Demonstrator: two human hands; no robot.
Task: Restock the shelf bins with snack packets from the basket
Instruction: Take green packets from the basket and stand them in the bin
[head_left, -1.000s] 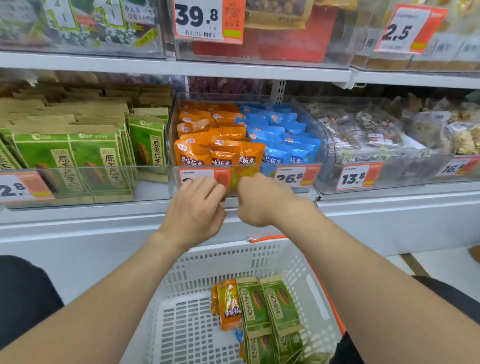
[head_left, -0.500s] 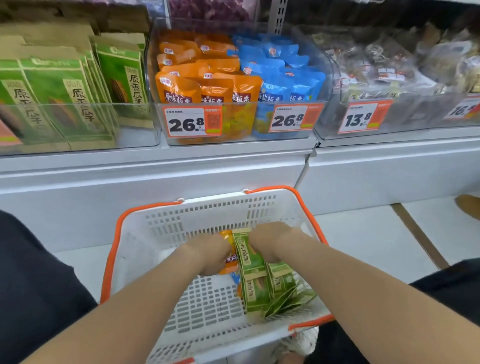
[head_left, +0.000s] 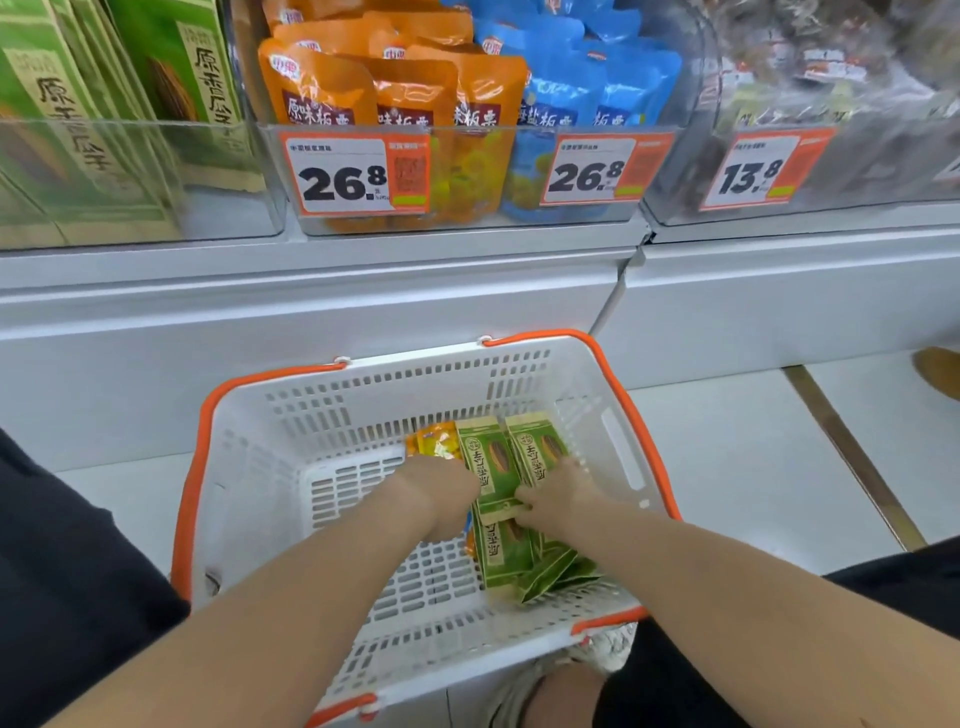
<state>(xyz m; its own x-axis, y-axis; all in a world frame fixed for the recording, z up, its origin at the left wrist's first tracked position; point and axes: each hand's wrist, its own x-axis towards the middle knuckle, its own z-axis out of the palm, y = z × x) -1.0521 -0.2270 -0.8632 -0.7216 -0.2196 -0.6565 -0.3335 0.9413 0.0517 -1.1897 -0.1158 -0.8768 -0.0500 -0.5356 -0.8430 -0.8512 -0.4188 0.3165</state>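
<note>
Reaching into the white, orange-rimmed basket (head_left: 249, 467) at 6 o'clock. Gripping green snack packets (head_left: 491, 457), heaped toward the basket's 3 o'clock side, with the right hand (head_left: 563, 499), fingers curled. Hiding the left hand's (head_left: 441, 493) fingers, grasp impossible to tell, just beside an orange packet (head_left: 436, 441) at its 12 o'clock. Showing stocked shelf bins (head_left: 457, 223) at 12 o'clock.

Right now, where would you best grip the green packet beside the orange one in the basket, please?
Pinch the far short end of the flat green snack packet, coming down from the far side. It lies flat, face-up; that end is bare, while the left hand and right hand crowd its near end.
</note>
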